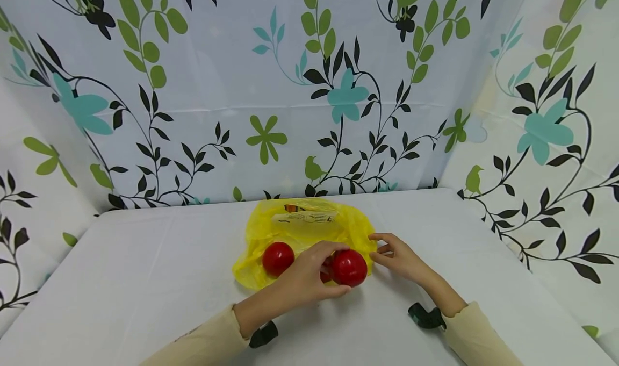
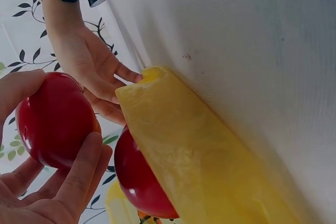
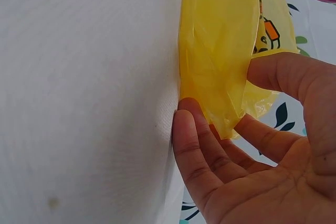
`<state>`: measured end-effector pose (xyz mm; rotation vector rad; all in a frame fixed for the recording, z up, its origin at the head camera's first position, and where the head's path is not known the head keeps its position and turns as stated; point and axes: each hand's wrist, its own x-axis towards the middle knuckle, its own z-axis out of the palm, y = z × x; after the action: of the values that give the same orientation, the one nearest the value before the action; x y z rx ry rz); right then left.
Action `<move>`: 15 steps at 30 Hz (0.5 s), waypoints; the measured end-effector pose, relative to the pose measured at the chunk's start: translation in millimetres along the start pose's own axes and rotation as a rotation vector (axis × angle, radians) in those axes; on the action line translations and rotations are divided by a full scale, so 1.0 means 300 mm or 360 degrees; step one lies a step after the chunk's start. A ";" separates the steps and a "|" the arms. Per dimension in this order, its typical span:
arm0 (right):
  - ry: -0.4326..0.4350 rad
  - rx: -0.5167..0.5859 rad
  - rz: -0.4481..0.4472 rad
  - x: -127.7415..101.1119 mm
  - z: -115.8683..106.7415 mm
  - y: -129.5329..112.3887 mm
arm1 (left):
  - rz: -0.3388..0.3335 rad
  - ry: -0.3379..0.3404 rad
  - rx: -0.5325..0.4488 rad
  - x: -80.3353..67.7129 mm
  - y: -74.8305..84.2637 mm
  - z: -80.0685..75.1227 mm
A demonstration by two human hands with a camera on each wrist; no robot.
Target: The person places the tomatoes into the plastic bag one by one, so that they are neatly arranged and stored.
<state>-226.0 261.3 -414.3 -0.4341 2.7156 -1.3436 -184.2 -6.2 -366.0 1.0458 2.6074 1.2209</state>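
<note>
My left hand [image 1: 304, 272] grips a glossy red apple [image 1: 349, 267] between thumb and fingers, just above the front right of a yellow plastic bag [image 1: 309, 231]. Another red apple [image 1: 278, 259] rests at the bag's left front. A further bit of red shows beside the left fingers, mostly hidden by the hand. My right hand [image 1: 398, 256] holds the bag's right edge. In the right wrist view, its thumb and fingers [image 3: 197, 150] lie on either side of the yellow film. The left wrist view shows a red apple [image 2: 139, 179] partly covered by the bag.
A white table [image 1: 159, 269] lies beneath everything. Behind it and at the sides hangs a white curtain [image 1: 217, 86] printed with leaves and flowers. Dark wrist devices [image 1: 425, 316] sit at both sleeve cuffs.
</note>
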 end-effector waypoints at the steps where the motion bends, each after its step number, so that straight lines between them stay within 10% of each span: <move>1: -0.0001 -0.0001 -0.0003 0.000 0.000 0.000 | 0.0002 0.0000 -0.0003 0.001 -0.001 0.001; 15: -0.0010 0.0025 -0.0020 -0.003 -0.001 -0.003 | -0.0038 -0.0006 0.0084 0.048 -0.024 0.001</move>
<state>-225.0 261.3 -413.4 -0.4541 2.7000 -1.3637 -199.0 -0.4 -368.3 1.0209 2.6553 1.1501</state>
